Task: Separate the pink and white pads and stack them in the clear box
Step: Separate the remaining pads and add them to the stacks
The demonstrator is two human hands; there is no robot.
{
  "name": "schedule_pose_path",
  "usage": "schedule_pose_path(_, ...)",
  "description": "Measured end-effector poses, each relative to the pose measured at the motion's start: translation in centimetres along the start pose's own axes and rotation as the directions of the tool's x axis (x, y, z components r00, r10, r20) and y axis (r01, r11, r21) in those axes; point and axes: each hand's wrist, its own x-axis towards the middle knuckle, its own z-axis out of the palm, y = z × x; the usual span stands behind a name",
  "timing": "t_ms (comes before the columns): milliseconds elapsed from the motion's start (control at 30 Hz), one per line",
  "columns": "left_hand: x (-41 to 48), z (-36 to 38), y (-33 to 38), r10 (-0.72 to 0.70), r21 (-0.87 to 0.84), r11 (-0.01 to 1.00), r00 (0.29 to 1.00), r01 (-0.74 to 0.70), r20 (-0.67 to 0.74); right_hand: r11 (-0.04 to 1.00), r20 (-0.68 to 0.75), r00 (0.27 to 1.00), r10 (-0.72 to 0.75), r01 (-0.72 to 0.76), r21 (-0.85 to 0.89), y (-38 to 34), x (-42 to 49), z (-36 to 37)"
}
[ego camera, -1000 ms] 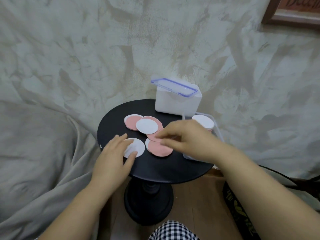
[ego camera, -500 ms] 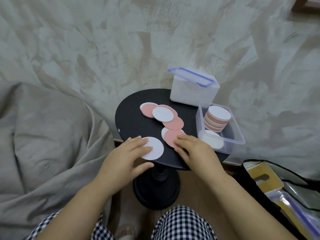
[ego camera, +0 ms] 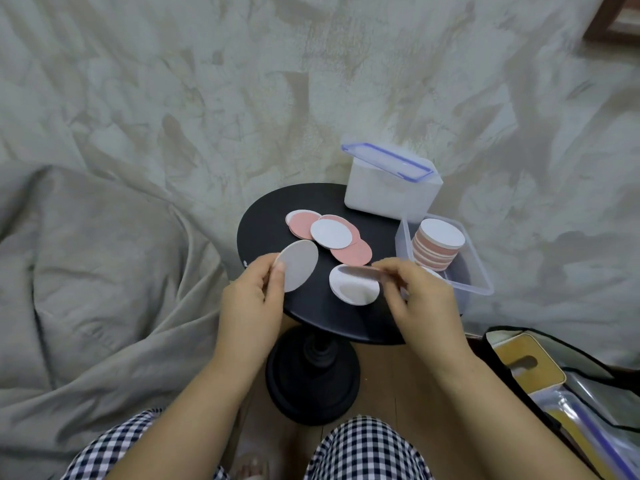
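My left hand (ego camera: 251, 303) pinches a white round pad (ego camera: 299, 266), lifted and tilted above the black round table (ego camera: 311, 317). My right hand (ego camera: 420, 303) pinches a pink pad (ego camera: 360, 270) seen almost edge-on, raised just over a white pad (ego camera: 353, 289) lying on the table. Several pink and white pads (ego camera: 329, 233) overlap at the table's far side. The clear box (ego camera: 479, 271) stands at the right edge with a stack of pads (ego camera: 438, 245), white on top.
A white lidded container (ego camera: 391, 190) with a blue-rimmed lid stands behind the clear box. Grey fabric (ego camera: 104, 271) surrounds the table on the left and behind. A black bag (ego camera: 561, 386) with yellow contents lies on the wooden floor at the right. Checked trousers show below.
My left hand lifted the white pad off the table and tilted it. My right hand picked up the pink pad, uncovering the white pad beneath. The camera tilted down.
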Motion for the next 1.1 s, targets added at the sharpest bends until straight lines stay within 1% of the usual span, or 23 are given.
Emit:
schedule_pose_path(33,-0.1,0.4,0.3,-0.067,-0.107,0.992,0.998,0.068,0.012,0.995,-0.012,0.999,0.044,-0.043,0.087,-0.4,0.1,-0.1)
schedule_pose_path(67,-0.3,0.8,0.7,-0.137,-0.231,0.962,0.990,0.143,0.045,0.979,-0.007,0.996,0.094,-0.092,0.180,-0.8,0.2,-0.2)
schedule_pose_path(100,-0.5,1.1,1.2,-0.194,-0.336,0.917,0.977,0.213,0.089,0.954,0.011,0.990,0.138,-0.135,0.267,-1.2,0.4,-0.3)
schedule_pose_path(133,-0.8,1.5,1.6,-0.225,-0.399,0.880,0.966,0.258,0.128,0.925,0.033,0.985,0.168,-0.169,0.341,-1.6,0.5,-0.2)
schedule_pose_path(167,-1.0,1.7,1.9,-0.232,-0.419,0.864,0.960,0.278,0.159,0.894,0.056,0.980,0.189,-0.196,0.402,-1.9,0.5,-0.1)
schedule_pose_path(233,-1.5,2.0,2.2,-0.214,-0.415,0.865,0.955,0.284,0.206,0.840,0.092,0.972,0.217,-0.233,0.490,-2.2,0.6,0.4)
schedule_pose_path(300,-1.6,2.0,2.3,-0.201,-0.417,0.867,0.956,0.275,0.213,0.828,0.099,0.971,0.218,-0.237,0.508,-2.3,0.6,0.9)
schedule_pose_path(367,-1.4,1.6,2.0,-0.214,-0.418,0.869,0.963,0.265,0.166,0.877,0.064,0.979,0.192,-0.201,0.436,-1.9,0.5,1.3)
schedule_pose_path(433,-1.1,0.9,1.5,-0.227,-0.408,0.879,0.969,0.248,0.100,0.955,0.061,0.988,0.140,-0.151,0.254,-1.2,0.6,1.4)
schedule_pose_path(467,-1.0,0.5,1.3,-0.233,-0.409,0.880,0.970,0.243,0.074,0.984,0.097,0.989,0.108,-0.120,0.129,-0.9,0.7,1.4)
schedule_pose_path(533,-0.7,-0.2,0.8,-0.247,-0.414,0.878,0.968,0.240,0.037,0.994,0.252,0.965,0.067,-0.043,-0.100,-0.3,0.8,1.7)
schedule_pose_path(600,-0.6,-0.8,0.3,-0.260,-0.398,0.885,0.966,0.242,0.007,0.976,0.380,0.921,0.090,-0.006,-0.217,-0.2,1.0,1.8)
schedule_pose_path(633,-0.7,-0.9,0.1,-0.264,-0.389,0.889,0.964,0.243,-0.001,0.972,0.401,0.910,0.103,-0.006,-0.237,-0.3,1.2,1.8)
schedule_pose_path(800,-1.0,-1.0,-0.6,-0.283,-0.367,0.892,0.959,0.263,0.001,0.948,0.417,0.903,0.106,0.035,-0.317,-0.9,1.8,2.1)
schedule_pose_path(867,-0.9,-1.0,-0.6,-0.281,-0.357,0.896,0.960,0.264,0.005,0.963,0.419,0.901,0.117,0.000,-0.270,-0.9,2.2,2.3)
schedule_pose_path(933,-0.9,-1.1,-0.6,-0.280,-0.355,0.897,0.960,0.265,0.010,0.982,0.412,0.899,0.148,-0.082,-0.173,-0.7,2.6,2.3)
schedule_pose_path(1100,-0.9,-1.1,-0.6,-0.281,-0.353,0.896,0.960,0.268,0.018,0.977,0.423,0.882,0.208,-0.207,-0.049,-0.4,3.2,1.7)
